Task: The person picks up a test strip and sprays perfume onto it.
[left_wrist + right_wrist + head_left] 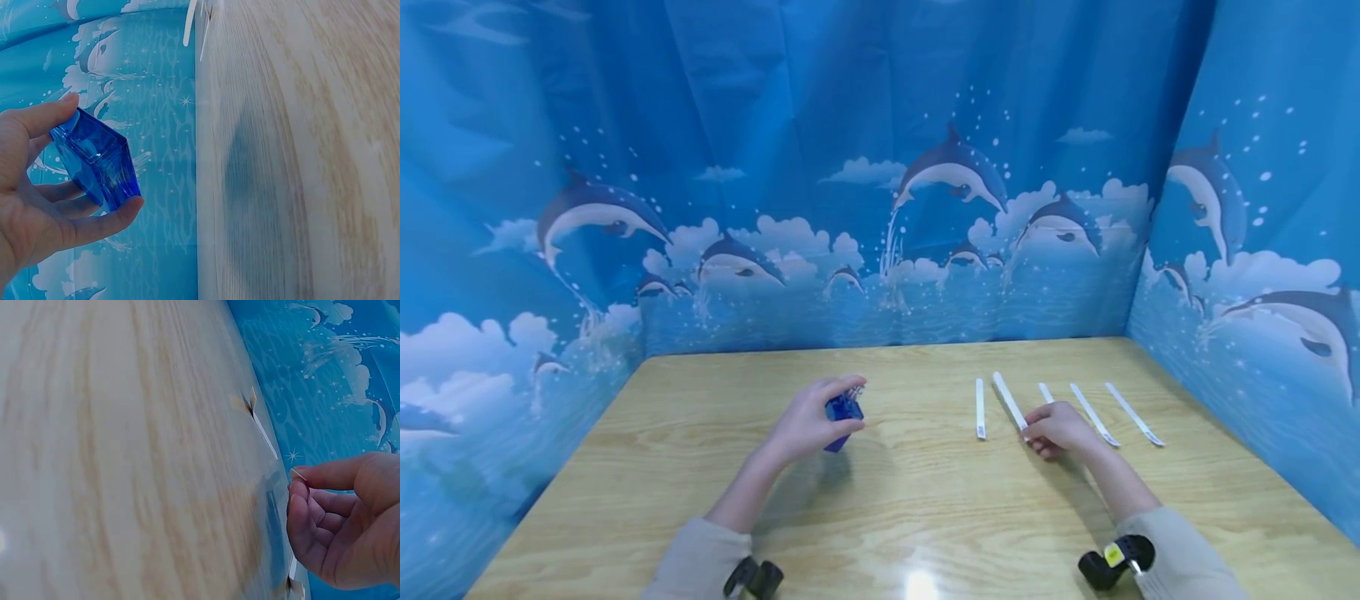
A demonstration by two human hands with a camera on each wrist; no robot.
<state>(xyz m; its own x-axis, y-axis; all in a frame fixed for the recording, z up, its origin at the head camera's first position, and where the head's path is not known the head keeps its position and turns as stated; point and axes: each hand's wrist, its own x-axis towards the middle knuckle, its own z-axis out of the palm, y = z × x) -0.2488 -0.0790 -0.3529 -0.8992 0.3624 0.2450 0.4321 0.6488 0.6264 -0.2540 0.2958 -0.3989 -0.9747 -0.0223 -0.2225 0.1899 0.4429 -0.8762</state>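
Observation:
My left hand (816, 417) holds a see-through blue glass bottle (844, 408) above the left middle of the table. In the left wrist view the bottle (100, 159) is tilted, its angular faces showing between thumb and fingers. My right hand (1058, 429) pinches the near end of a white paper strip (1009, 400), which slants away toward the back. In the right wrist view, the end of this strip (299, 475) shows between thumb and forefinger. A second strip (1047, 392) is partly hidden behind the right hand.
Left of the held strip lies a white strip (980, 408). To the right are two more, a nearer strip (1094, 416) and an outer strip (1135, 414). The wooden table (910, 492) meets a blue dolphin-print curtain (820, 167) at its back and right.

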